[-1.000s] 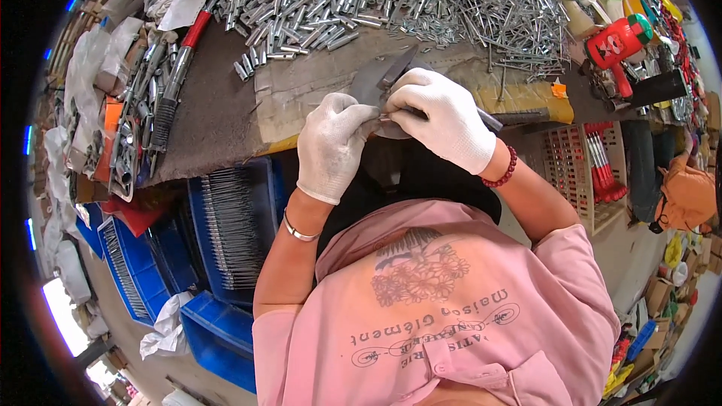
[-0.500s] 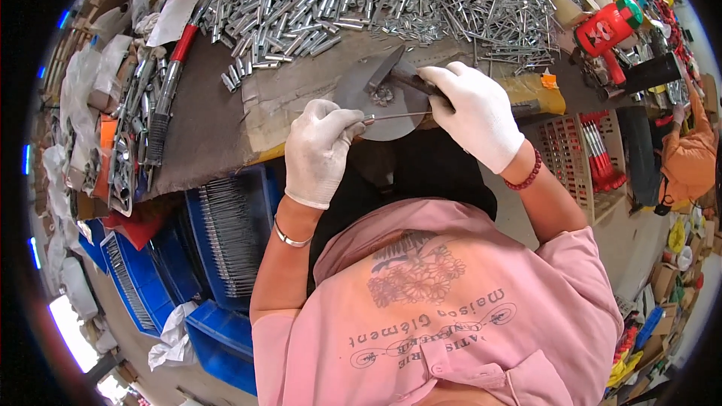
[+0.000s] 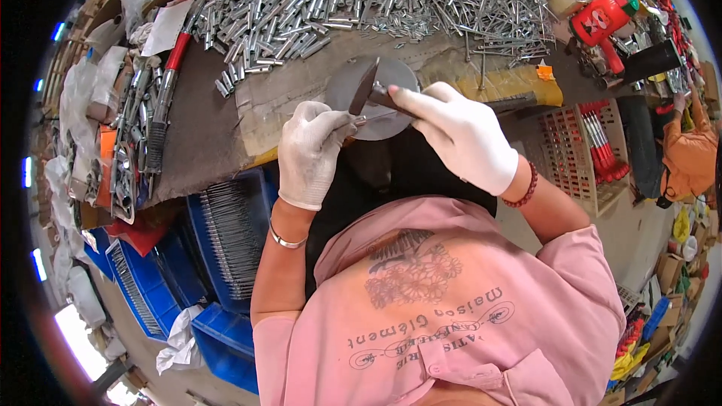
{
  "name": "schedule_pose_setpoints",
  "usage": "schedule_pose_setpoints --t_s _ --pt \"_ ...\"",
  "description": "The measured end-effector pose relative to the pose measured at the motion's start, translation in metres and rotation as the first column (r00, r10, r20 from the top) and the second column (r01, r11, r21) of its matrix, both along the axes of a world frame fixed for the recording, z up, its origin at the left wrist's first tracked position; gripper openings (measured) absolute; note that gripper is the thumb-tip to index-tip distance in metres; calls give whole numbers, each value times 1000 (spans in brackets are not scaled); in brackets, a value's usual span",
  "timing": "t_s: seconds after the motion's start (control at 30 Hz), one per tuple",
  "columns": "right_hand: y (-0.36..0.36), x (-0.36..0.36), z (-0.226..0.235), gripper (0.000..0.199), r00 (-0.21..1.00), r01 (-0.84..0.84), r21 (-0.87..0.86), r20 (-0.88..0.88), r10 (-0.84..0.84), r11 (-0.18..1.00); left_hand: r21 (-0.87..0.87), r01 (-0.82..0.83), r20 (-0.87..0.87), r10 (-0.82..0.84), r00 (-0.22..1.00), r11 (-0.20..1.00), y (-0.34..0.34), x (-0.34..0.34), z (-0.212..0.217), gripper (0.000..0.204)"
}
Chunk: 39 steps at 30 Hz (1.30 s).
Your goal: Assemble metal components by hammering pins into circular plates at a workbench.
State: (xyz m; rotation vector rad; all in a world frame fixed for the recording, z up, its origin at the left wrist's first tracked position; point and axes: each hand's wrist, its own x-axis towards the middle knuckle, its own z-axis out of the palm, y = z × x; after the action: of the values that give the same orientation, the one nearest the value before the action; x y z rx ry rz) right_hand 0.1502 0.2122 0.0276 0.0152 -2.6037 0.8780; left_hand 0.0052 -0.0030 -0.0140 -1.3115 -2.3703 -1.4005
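My left hand [image 3: 312, 152], in a white glove, is closed on a small metal rod piece [image 3: 361, 121], pinched between thumb and fingers over the near left edge of a grey round plate [image 3: 397, 74]. My gloved right hand [image 3: 470, 131] is closed around the handle of a hammer [image 3: 364, 90]. The dark hammer head stands tilted over the plate, close above the rod piece; whether the two touch I cannot tell. The rod's far end is hard to make out beneath the hammer handle.
Heaped metal sleeves [image 3: 278, 19] and thin rods [image 3: 511, 7] cover the bench's far side. Red-handled tools [image 3: 178, 53] lie left; a red bottle [image 3: 604, 21] stands right. Blue bins [image 3: 226, 233] sit below left, a crate [image 3: 564, 146] below right. Another person [image 3: 688, 152] is far right.
The hammer head has moved left and toward me, down to the rod piece at my left fingers. My right hand has shifted left with it. The rod no longer shows at full length.
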Motion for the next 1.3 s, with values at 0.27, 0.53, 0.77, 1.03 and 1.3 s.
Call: schedule_pose_setpoints --t_s 0.27,0.53,0.77,1.03,1.3 --pt "-11 -8 1 27 990 -1 327 132 -44 945 78 16 223 -33 974 997 -8 2 -20 22" --pt "-36 11 -10 13 953 5 -163 300 44 987 155 -178 -50 188 981 972 -6 36 -11 28" --pt "-49 14 -17 25 898 91 -481 418 137 872 8 -248 812 138 566 969 -6 61 -4 50" --pt "-77 9 -21 41 875 -9 -493 418 246 870 81 -346 869 104 484 935 -37 60 11 55" --pt "-59 12 -39 56 741 191 -669 578 342 718 -160 -728 857 460 234 667 -209 58 -60 54"
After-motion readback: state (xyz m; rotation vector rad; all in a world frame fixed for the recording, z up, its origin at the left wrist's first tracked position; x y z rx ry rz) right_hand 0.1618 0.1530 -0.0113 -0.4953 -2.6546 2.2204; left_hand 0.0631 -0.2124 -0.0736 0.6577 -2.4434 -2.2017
